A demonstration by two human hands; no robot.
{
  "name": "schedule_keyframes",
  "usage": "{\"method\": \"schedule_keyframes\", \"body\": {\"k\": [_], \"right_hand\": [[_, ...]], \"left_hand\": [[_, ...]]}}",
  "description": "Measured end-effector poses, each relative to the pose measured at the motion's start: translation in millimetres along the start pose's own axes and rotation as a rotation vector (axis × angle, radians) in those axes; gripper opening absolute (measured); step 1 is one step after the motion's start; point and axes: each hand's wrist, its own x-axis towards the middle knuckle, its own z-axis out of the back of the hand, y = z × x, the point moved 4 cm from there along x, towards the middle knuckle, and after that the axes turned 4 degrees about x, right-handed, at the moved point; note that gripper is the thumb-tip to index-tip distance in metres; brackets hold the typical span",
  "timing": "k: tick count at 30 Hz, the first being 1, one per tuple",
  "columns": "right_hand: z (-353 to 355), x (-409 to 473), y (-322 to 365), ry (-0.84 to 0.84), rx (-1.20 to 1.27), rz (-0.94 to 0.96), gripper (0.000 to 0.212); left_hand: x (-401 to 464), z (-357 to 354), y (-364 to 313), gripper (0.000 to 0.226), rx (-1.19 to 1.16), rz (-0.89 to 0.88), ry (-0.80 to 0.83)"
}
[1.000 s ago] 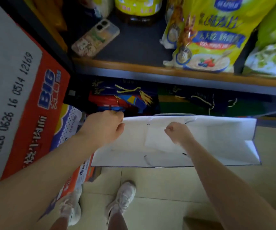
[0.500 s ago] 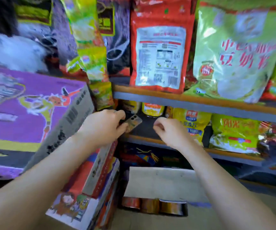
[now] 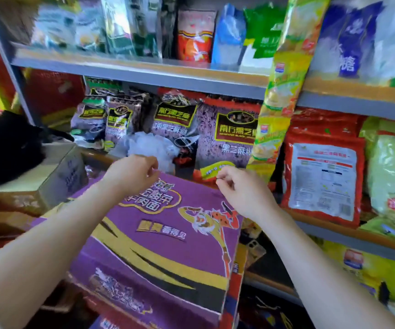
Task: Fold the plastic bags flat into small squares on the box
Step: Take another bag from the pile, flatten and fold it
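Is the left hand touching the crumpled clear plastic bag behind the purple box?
Cannot tell. In the head view the left hand overlaps the plastic bag's lower edge, so neither contact nor gap shows plainly.

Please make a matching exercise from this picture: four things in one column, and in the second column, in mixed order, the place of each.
Things:
1. purple box
2. clear plastic bags
3. black bag
4. red pouch

Places:
A. on the shelf at right, past the right hand
B. at the far left, on a carton
C. under both forearms, in the middle
D. just behind the left hand, crumpled at the box's far edge

Pairs: 1-C, 2-D, 3-B, 4-A
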Motion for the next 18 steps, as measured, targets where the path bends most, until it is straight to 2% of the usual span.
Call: {"method": "schedule_keyframes", "body": {"k": [3, 7, 11, 14, 16, 18], "right_hand": [[-41, 49, 30, -0.030, -0.048, -0.048, 0.014], [-106, 131, 49, 0.013, -0.154, -0.130, 0.018], [-167, 215, 48, 0.098, -0.202, -0.243, 0.040], [-198, 263, 36, 0.076, -0.268, -0.283, 0.065], [-216, 286, 24, 0.089, -0.332, -0.293, 0.069], [-234, 304, 8, 0.144, -0.348, -0.348, 0.067]], "left_hand": [[31, -7, 60, 0.024, 0.043, -0.042, 0.020], [81, -27, 134, 0.024, 0.057, -0.087, 0.021], [122, -55, 183, 0.024, -0.007, -0.103, 0.000], [144, -89, 209, 0.026, -0.046, -0.140, 0.010], [156, -119, 225, 0.028, -0.093, -0.152, 0.059], [163, -143, 234, 0.036, -0.159, -0.184, 0.019]]}}
